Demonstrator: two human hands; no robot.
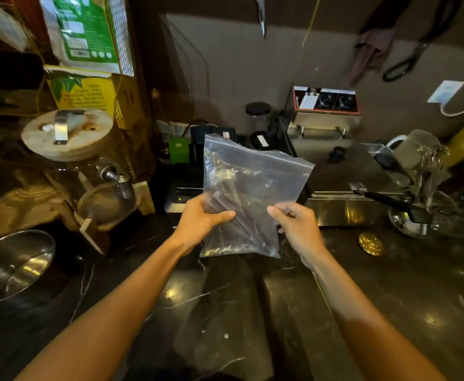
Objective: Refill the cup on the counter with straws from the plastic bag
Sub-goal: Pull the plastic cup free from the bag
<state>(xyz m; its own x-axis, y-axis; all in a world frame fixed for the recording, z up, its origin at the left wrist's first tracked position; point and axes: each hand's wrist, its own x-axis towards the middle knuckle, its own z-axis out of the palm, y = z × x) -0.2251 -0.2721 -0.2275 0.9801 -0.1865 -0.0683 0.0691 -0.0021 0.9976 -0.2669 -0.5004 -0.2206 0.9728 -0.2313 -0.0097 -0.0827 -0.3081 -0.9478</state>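
Holding the plastic bag (248,188) up over the dark counter (252,312), the left hand (200,220) grips its lower left edge, thumb across the front, while the right hand (296,224) pinches the lower right edge. Dark straws (236,215) lie bunched low inside; the zip strip runs along the top, and I cannot tell whether it is sealed. If it is open and the bag tips, straws could spill. No cup is clearly identifiable, so a blind pour could scatter them near the metal bowl (13,265).
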